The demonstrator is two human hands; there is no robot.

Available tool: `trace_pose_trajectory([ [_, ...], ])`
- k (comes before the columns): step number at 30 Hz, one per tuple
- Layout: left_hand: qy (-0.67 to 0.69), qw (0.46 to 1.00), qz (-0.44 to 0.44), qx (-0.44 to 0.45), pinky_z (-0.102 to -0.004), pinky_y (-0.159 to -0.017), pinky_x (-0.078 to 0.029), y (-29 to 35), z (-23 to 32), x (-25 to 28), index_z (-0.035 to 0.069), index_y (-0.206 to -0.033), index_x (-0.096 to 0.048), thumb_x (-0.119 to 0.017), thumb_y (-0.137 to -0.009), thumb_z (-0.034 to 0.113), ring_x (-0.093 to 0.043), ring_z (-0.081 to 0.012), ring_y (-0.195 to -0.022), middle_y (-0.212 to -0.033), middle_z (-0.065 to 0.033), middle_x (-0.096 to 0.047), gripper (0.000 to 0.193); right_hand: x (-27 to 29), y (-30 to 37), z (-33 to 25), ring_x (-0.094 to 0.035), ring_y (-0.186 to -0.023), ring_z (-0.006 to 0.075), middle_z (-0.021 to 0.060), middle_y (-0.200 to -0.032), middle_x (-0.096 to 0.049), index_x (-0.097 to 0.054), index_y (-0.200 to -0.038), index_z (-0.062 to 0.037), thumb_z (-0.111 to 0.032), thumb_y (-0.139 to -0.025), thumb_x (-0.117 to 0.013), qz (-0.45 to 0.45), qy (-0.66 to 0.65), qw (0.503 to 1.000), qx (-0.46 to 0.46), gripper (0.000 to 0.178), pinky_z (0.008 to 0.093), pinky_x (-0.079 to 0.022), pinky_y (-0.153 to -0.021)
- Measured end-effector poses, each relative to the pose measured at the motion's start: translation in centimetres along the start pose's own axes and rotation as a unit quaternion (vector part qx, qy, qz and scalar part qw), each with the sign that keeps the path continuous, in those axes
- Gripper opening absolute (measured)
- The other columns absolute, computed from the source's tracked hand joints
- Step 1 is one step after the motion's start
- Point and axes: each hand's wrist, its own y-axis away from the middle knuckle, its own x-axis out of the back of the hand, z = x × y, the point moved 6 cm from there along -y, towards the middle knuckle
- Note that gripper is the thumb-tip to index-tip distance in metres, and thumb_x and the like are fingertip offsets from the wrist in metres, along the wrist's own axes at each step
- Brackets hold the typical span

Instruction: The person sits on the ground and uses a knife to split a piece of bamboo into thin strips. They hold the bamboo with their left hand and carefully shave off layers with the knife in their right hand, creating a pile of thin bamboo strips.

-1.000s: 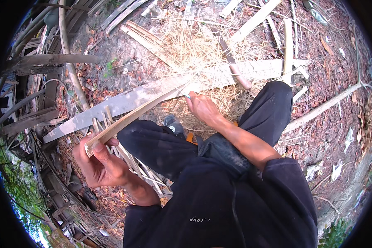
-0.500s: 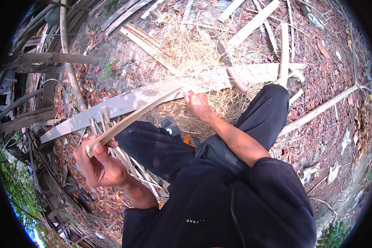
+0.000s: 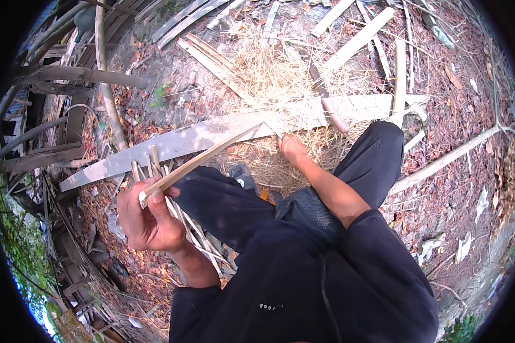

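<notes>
My left hand (image 3: 151, 220) grips the near end of a long, pale bamboo strip (image 3: 206, 155) between thumb and fingers. The strip slants away to the right, and its far end lies over a long grey plank (image 3: 120, 163) on the ground. My right hand (image 3: 293, 150) is closed just right of that far end. A thin, pale sliver-like thing (image 3: 273, 130) shows between its fingers and the strip; whether it is a blade or a shaving I cannot make out. A large knife (image 3: 335, 117) with a wooden handle and dark blade rests across the plank, beyond my right hand.
Straw-like shavings (image 3: 263, 71) cover the ground around the plank. Split bamboo pieces (image 3: 357, 43) lie at the far side, and several thin strips (image 3: 200, 237) beside my left leg. Stacked weathered wood (image 3: 46, 154) stands at left. A long pole (image 3: 446, 160) lies at right.
Both hands have shifted right in the picture along with the strip. The right hand has drawn away from the strip's far end, and more of the thin pale thing shows. The view has shifted slightly.
</notes>
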Motion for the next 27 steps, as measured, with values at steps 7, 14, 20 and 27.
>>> trace_pose_trajectory([
  [7, -0.063, 0.997, 0.032, 0.018, -0.0235, -0.044, -0.042, 0.1, -0.6, 1.9, -0.013, -0.094, -0.063, -0.062, -0.088, 0.0, -0.059, -0.0152, -0.052, -0.076, -0.013, -0.059, 0.014, 19.2, 3.6, -12.8, -0.063, -0.08, 0.043, 0.0266, -0.077, -0.063, -0.057, -0.101, 0.0047, -0.03, -0.099, -0.039, -0.12, -0.205, 0.969, 0.071, 0.039, 0.0486, -0.047, -0.075],
  [14, -0.086, 0.995, 0.056, 0.017, -0.0236, -0.045, -0.043, 0.2, 0.5, 0.6, -0.013, -0.096, -0.063, -0.059, -0.087, -0.004, -0.059, -0.0152, -0.052, -0.075, -0.0129, -0.059, 0.013, 33.7, 9.1, -20.4, -0.057, -0.057, 0.0458, 0.0259, -0.059, -0.055, -0.047, -0.1, 0.0025, -0.016, -0.096, -0.048, 0.011, -0.396, 0.913, 0.101, 0.019, 0.054, -0.041, -0.052],
  [20, -0.125, 0.992, 0.032, 0.008, -0.023, -0.049, -0.041, 0.2, 1.0, 0.4, -0.009, -0.094, -0.066, -0.061, -0.085, -0.002, -0.055, -0.0128, -0.052, -0.064, -0.0083, -0.06, 0.013, 31.6, 9.6, -22.5, -0.057, -0.054, 0.0444, 0.0245, -0.056, -0.055, -0.045, -0.098, 0.0028, -0.018, -0.097, -0.049, -0.011, -0.384, 0.912, 0.144, 0.022, 0.0509, -0.043, -0.047],
  [27, -0.088, 0.996, 0.018, -0.018, -0.0254, -0.049, -0.045, 0.6, 1.3, 0.3, -0.009, -0.09, -0.066, -0.063, -0.083, -0.001, -0.06, -0.0164, -0.054, -0.071, -0.0124, -0.064, 0.011, 25.8, 8.2, -16.3, -0.056, -0.053, 0.0446, 0.0257, -0.056, -0.054, -0.049, -0.096, 0.002, -0.023, -0.099, -0.044, -0.014, -0.27, 0.963, 0.02, 0.026, 0.0504, -0.041, -0.05],
])
